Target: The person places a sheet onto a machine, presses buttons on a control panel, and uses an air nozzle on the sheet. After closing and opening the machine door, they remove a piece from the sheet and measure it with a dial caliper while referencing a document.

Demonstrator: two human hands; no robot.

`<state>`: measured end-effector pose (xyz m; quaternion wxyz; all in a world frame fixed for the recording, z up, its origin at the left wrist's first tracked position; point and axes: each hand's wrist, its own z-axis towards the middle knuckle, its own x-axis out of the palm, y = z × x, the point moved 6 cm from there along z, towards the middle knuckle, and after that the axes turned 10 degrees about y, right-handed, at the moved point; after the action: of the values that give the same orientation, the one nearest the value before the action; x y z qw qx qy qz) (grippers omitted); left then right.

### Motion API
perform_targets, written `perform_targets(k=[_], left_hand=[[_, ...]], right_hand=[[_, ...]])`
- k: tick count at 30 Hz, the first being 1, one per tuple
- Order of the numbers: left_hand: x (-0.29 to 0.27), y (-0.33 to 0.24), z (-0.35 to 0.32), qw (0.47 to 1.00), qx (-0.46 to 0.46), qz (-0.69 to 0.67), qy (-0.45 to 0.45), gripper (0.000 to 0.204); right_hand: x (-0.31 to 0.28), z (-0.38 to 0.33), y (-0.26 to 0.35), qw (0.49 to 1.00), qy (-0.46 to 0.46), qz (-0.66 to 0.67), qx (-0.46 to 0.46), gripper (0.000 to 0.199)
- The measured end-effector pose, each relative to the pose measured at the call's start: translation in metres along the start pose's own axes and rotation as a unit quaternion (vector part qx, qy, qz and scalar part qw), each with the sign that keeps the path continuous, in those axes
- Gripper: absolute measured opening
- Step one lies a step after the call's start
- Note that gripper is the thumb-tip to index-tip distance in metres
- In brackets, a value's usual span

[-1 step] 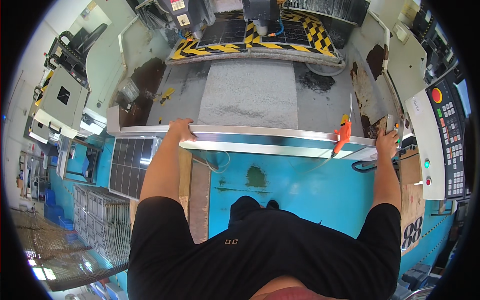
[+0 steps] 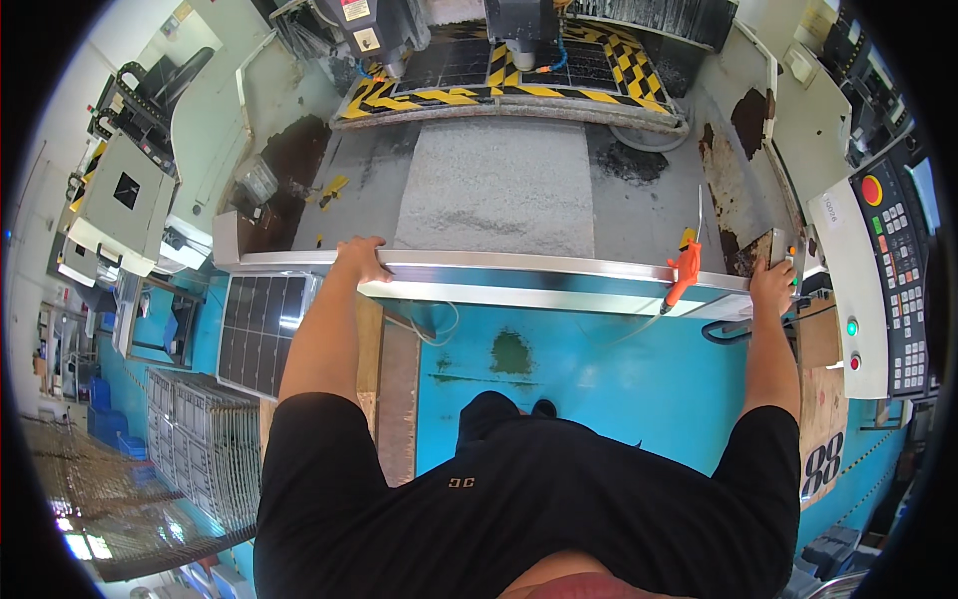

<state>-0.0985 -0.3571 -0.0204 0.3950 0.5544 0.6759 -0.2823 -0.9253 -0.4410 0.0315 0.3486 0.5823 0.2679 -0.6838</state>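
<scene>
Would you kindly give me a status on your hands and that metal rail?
Left hand on metal rail. Right hand at rail's right end. Orange gun-shaped tool at rail, between hands.

This is a factory machining workshop: a large, pale, rust-stained metal machine (image 2: pixel 499 265) carries dark, boxy tool heads (image 2: pixel 519 22) above a platform edged with yellow-and-black stripes (image 2: pixel 459 97). A white-and-black keyed control panel (image 2: pixel 903 270) has a round red button (image 2: pixel 872 191); the floor (image 2: pixel 619 369) is glossy bright blue.
</scene>
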Motion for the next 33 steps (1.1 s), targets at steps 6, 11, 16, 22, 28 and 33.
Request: perform_targets(k=[6,11,16,22,28,33], left_hand=[[0.0010,0.0014,-0.0005,1.000,-0.001,-0.007,-0.010,0.091],[-0.0013,-0.0016,-0.0026,1.000,0.007,-0.007,-0.016,0.090],[-0.0037,-0.0045,-0.0054,1.000,0.010,-0.004,-0.008,0.090],[-0.0035,-0.0056,-0.0049,1.000,0.019,-0.004,-0.005,0.090],[-0.0022,-0.0032,-0.0028,1.000,0.016,-0.003,0.000,0.091],[-0.0001,0.0003,-0.0011,1.000,-0.005,0.013,0.003,0.090]], right_hand=[[-0.0022,-0.0011,-0.0002,1.000,0.013,-0.007,0.005,0.075],[-0.0031,-0.0026,0.0008,1.000,0.011,-0.010,0.006,0.075],[-0.0017,-0.0036,0.0002,0.999,0.032,-0.011,0.014,0.075],[-0.0027,-0.0054,-0.0010,1.000,0.006,0.001,0.019,0.075],[0.0025,-0.0049,-0.0054,0.999,0.013,0.015,0.032,0.075],[0.0019,-0.0061,-0.0049,0.999,-0.025,0.029,0.023,0.074]])
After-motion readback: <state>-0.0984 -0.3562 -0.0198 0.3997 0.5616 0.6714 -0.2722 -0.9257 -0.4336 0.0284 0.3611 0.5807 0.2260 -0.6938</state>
